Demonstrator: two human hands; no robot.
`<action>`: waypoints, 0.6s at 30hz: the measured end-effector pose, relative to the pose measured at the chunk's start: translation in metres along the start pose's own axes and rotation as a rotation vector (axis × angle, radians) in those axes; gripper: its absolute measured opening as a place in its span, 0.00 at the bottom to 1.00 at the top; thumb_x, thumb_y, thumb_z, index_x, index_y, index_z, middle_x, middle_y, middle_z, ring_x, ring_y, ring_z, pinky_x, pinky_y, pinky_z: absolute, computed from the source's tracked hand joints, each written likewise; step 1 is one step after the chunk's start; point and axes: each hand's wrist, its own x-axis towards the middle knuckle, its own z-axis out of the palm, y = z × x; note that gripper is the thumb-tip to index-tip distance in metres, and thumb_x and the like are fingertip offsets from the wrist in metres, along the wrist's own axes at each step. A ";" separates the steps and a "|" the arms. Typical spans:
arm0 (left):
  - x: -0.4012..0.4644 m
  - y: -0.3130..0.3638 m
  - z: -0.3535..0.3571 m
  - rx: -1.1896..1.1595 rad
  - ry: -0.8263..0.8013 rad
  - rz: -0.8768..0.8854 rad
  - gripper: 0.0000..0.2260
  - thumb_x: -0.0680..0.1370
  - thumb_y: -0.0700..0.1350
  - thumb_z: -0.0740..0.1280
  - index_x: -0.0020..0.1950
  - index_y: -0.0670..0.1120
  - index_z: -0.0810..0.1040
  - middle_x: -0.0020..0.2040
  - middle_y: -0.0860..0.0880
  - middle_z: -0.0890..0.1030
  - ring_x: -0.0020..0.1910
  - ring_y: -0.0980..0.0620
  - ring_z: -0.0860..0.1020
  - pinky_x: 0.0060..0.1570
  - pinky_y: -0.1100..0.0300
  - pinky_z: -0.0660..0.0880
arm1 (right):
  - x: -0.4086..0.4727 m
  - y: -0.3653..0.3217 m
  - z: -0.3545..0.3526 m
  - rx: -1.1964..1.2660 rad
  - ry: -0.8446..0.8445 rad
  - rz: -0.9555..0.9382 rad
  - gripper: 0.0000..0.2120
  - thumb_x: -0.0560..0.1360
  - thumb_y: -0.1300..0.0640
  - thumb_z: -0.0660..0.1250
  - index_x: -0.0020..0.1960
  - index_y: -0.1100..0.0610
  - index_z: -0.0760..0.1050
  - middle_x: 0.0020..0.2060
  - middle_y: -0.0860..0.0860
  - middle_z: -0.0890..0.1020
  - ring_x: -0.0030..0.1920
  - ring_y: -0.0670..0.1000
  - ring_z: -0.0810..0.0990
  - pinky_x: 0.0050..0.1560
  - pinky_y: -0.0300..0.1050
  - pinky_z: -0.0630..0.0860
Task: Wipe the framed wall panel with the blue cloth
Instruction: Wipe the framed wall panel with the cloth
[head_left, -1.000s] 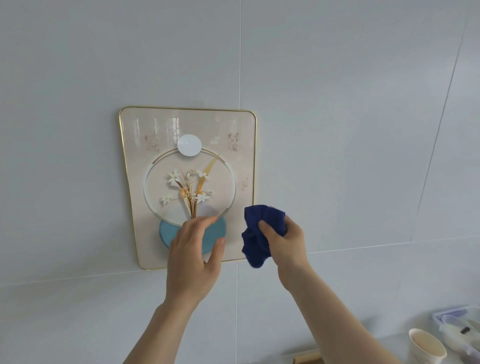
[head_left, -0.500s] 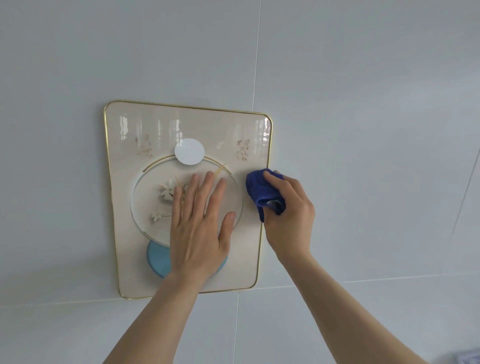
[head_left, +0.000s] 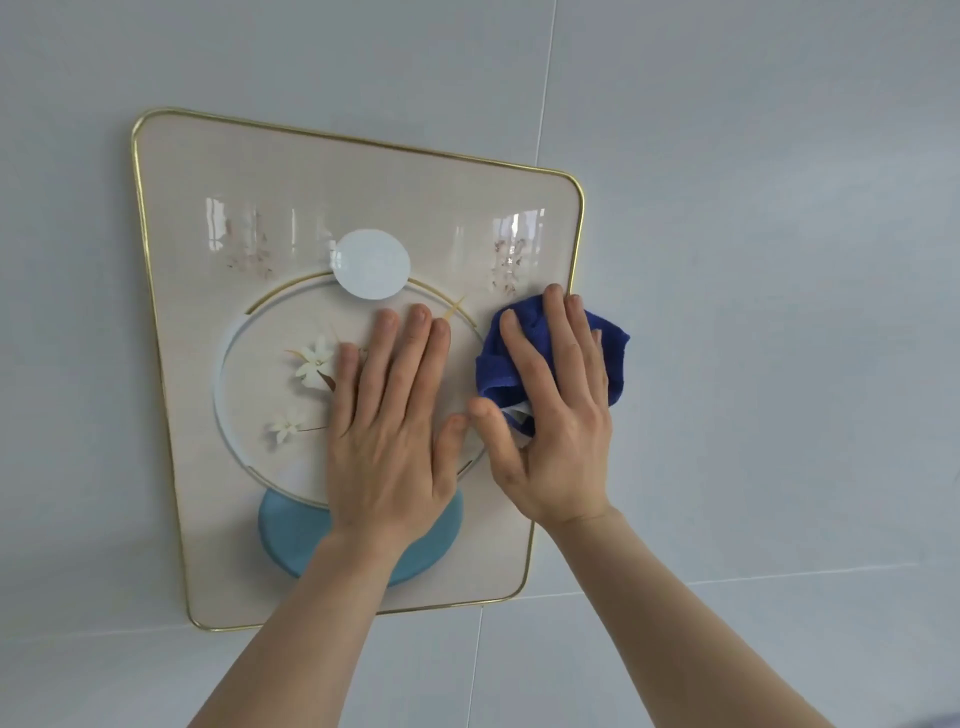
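Observation:
A gold-framed wall panel (head_left: 218, 171) hangs on the pale tiled wall, beige with a ring, white flowers, a white disc and a teal disc. My left hand (head_left: 389, 431) lies flat on the panel's middle, fingers apart, covering part of the flower picture. My right hand (head_left: 556, 415) presses the blue cloth (head_left: 613, 358) against the panel's right edge, about halfway up. The cloth is bunched under the fingers and sticks out past the gold frame onto the wall.
Grey-white wall tiles (head_left: 779, 260) with thin seams surround the panel on every side. Both forearms reach up from the bottom of the view.
Both hands moved up from below the panel's bottom edge onto it. My left hand went flat on the middle; my right hand spread over the cloth at the right edge. The view has closed in.

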 end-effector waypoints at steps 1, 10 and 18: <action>-0.001 0.000 0.002 0.010 0.007 0.001 0.29 0.86 0.57 0.44 0.85 0.46 0.54 0.86 0.48 0.56 0.85 0.47 0.51 0.84 0.44 0.47 | 0.000 0.000 0.003 0.012 0.023 0.000 0.29 0.85 0.39 0.58 0.75 0.58 0.74 0.80 0.63 0.67 0.83 0.63 0.61 0.80 0.70 0.62; -0.002 -0.001 0.010 0.028 0.051 0.009 0.30 0.85 0.57 0.43 0.85 0.46 0.55 0.85 0.49 0.56 0.85 0.47 0.51 0.84 0.46 0.47 | -0.005 0.010 0.025 -0.080 0.174 -0.018 0.14 0.87 0.54 0.63 0.69 0.56 0.81 0.76 0.60 0.71 0.80 0.65 0.68 0.76 0.68 0.69; -0.002 0.000 0.009 0.011 0.065 -0.001 0.29 0.85 0.57 0.44 0.85 0.46 0.56 0.85 0.49 0.55 0.85 0.47 0.51 0.84 0.46 0.46 | -0.018 0.015 0.019 -0.076 0.130 -0.066 0.13 0.86 0.59 0.65 0.68 0.57 0.81 0.77 0.59 0.70 0.80 0.64 0.68 0.72 0.69 0.73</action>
